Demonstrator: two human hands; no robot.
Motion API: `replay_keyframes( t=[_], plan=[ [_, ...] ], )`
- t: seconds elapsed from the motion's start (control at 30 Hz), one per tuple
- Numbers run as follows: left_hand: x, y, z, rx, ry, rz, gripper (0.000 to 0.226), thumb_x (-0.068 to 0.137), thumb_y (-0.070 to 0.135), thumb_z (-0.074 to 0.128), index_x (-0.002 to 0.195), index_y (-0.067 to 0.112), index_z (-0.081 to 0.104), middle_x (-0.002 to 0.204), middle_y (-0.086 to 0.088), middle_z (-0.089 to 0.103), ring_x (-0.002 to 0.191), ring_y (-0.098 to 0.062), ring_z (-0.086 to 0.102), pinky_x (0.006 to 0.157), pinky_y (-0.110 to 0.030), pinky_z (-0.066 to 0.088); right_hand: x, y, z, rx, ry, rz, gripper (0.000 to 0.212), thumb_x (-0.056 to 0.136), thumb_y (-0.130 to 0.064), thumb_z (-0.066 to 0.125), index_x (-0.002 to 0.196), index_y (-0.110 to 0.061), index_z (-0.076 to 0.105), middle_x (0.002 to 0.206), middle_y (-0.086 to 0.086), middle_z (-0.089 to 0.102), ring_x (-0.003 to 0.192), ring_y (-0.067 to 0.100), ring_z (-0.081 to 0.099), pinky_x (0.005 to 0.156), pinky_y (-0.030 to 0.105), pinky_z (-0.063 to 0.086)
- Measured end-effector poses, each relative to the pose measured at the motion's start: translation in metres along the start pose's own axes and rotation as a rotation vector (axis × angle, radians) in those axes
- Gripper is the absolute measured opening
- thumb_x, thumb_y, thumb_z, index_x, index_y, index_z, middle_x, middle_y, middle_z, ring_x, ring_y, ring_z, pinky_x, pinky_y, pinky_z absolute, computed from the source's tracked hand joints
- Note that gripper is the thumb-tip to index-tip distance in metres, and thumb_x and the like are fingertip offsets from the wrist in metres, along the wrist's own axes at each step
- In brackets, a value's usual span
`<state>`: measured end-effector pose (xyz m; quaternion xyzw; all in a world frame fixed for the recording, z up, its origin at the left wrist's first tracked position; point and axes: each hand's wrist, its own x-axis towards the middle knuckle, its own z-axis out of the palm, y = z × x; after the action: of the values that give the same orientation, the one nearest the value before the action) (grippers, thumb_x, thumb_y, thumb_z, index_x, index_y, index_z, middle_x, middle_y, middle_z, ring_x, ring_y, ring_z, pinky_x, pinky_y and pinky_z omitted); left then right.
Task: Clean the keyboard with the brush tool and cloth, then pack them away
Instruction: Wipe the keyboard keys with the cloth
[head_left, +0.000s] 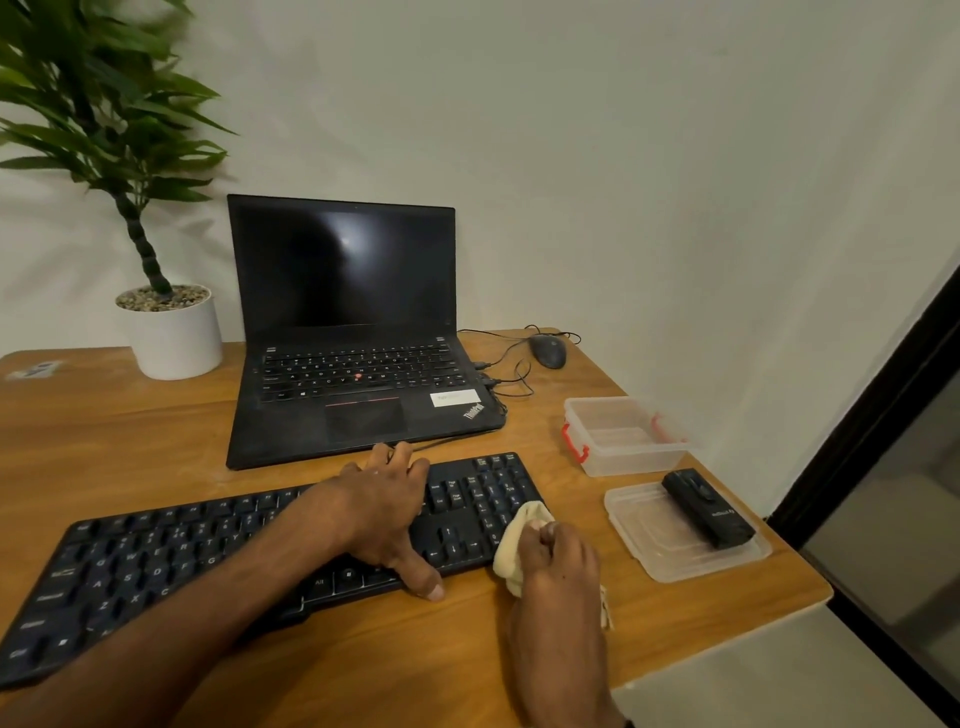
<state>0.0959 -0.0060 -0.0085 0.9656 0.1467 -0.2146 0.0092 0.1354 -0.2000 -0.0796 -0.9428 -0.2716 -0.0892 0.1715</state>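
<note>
- A green leafy plant in a round white pot (174, 338) stands at the far left of the wooden tabletop (130, 431).
- A long black plastic keyboard (156, 566) lies slantwise across the near part of the tabletop, its left end closest to the person.
- An open black laptop (358, 332) with a dark screen sits just behind the keyboard.
- The left hand (384, 509) rests palm-down on the right half of the keyboard. Its fingers are spread and reach the far edge, and the thumb hangs over the near edge; it grasps nothing.
- A crumpled cream-coloured cloth (514, 551) is pressed against the right end of the keyboard, by the number keys.
- The right hand (558, 561) is clenched around the cloth, knuckles up.
- A dark corded mouse (548, 351) lies at the far right, behind the laptop's corner.
- A clear plastic box with red latches (623, 441) stands open, right of the keyboard.
- Its clear flat lid (670, 551) lies just in front of the box.
- A black oblong brush tool (706, 509) rests on the lid, near the right edge of the tabletop.
</note>
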Motion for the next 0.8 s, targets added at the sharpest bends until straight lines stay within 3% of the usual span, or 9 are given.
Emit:
replay_keyframes(
  t=[0.13, 0.23, 0.3, 0.4, 0.43, 0.53, 0.63, 0.7, 0.8],
  plan=[
    [0.001, -0.001, 0.001, -0.023, -0.038, 0.010, 0.150, 0.055, 0.083, 0.078, 0.162, 0.018, -0.004, 0.170, -0.009, -0.010, 0.156, -0.037, -0.004, 0.126, -0.056, 0.016, -0.014, -0.022, 0.010, 0.001, 0.013, -0.085, 0.088, 0.010, -0.011, 0.097, 0.096, -0.005, 0.079, 0.088, 0.010, 0.066, 0.084, 0.025, 0.060, 0.058, 0.032, 0.058],
    [0.002, -0.008, -0.001, -0.005, -0.044, 0.029, 0.156, 0.049, 0.080, 0.084, 0.162, 0.019, -0.005, 0.168, -0.009, -0.006, 0.154, -0.036, 0.000, 0.125, -0.055, 0.019, -0.021, -0.038, 0.017, 0.081, 0.044, -0.251, 0.079, 0.027, -0.022, 0.098, 0.103, -0.013, 0.078, 0.091, 0.002, 0.062, 0.089, 0.016, 0.044, 0.060, 0.023, 0.054],
    [0.002, -0.012, 0.001, -0.019, -0.050, 0.018, 0.161, 0.043, 0.080, 0.085, 0.162, 0.022, -0.007, 0.168, -0.007, -0.009, 0.155, -0.036, -0.002, 0.126, -0.055, 0.018, -0.021, -0.038, 0.015, 0.205, -0.010, -0.290, 0.066, 0.043, -0.022, 0.095, 0.107, -0.022, 0.076, 0.096, -0.005, 0.058, 0.091, 0.011, 0.048, 0.064, 0.018, 0.052],
    [0.000, -0.014, 0.005, -0.058, -0.064, 0.002, 0.165, 0.041, 0.082, 0.083, 0.162, 0.023, -0.012, 0.169, -0.006, -0.018, 0.156, -0.037, -0.012, 0.126, -0.056, 0.011, -0.013, -0.021, -0.003, 0.374, -0.087, -0.195, 0.045, 0.079, -0.009, 0.074, 0.117, -0.032, 0.069, 0.111, -0.011, 0.052, 0.103, 0.007, 0.050, 0.085, 0.014, 0.047],
    [0.000, -0.012, 0.006, -0.067, -0.064, 0.000, 0.163, 0.045, 0.080, 0.084, 0.162, 0.023, -0.013, 0.169, -0.006, -0.020, 0.156, -0.037, -0.014, 0.126, -0.056, 0.010, -0.009, -0.012, -0.009, 0.389, -0.084, -0.145, 0.043, 0.084, -0.007, 0.070, 0.119, -0.032, 0.069, 0.115, -0.011, 0.053, 0.103, 0.005, 0.050, 0.085, 0.010, 0.045],
    [0.001, -0.009, 0.004, -0.067, -0.051, 0.005, 0.159, 0.049, 0.078, 0.084, 0.162, 0.022, -0.012, 0.170, -0.006, -0.017, 0.156, -0.038, -0.010, 0.126, -0.058, 0.012, 0.007, 0.012, -0.035, 0.396, -0.103, 0.052, 0.043, 0.089, -0.009, 0.067, 0.125, -0.031, 0.063, 0.120, -0.009, 0.051, 0.101, 0.002, 0.048, 0.075, 0.007, 0.044],
    [0.001, -0.010, 0.002, -0.081, -0.054, 0.005, 0.157, 0.051, 0.077, 0.084, 0.162, 0.022, -0.012, 0.170, -0.006, -0.019, 0.156, -0.038, -0.012, 0.126, -0.058, 0.010, 0.025, 0.027, -0.052, 0.288, 0.014, 0.115, 0.055, 0.088, -0.010, 0.068, 0.135, -0.035, 0.055, 0.112, -0.013, 0.043, 0.101, 0.005, 0.045, 0.080, 0.013, 0.043],
    [0.002, -0.011, 0.001, -0.087, -0.059, 0.005, 0.156, 0.052, 0.077, 0.084, 0.162, 0.023, -0.012, 0.169, -0.006, -0.020, 0.155, -0.037, -0.014, 0.125, -0.058, 0.009, 0.031, 0.026, -0.056, 0.258, 0.012, 0.106, 0.058, 0.089, -0.010, 0.067, 0.139, -0.034, 0.051, 0.110, -0.014, 0.037, 0.101, 0.004, 0.045, 0.084, 0.018, 0.049],
    [0.002, -0.013, 0.002, -0.094, -0.061, 0.011, 0.155, 0.052, 0.078, 0.083, 0.162, 0.023, -0.011, 0.169, -0.007, -0.021, 0.155, -0.037, -0.016, 0.125, -0.059, 0.008, 0.030, 0.010, -0.047, 0.221, -0.135, 0.011, 0.055, 0.092, -0.013, 0.063, 0.142, -0.033, 0.047, 0.115, -0.012, 0.036, 0.108, 0.003, 0.044, 0.097, 0.021, 0.048]
  ],
)
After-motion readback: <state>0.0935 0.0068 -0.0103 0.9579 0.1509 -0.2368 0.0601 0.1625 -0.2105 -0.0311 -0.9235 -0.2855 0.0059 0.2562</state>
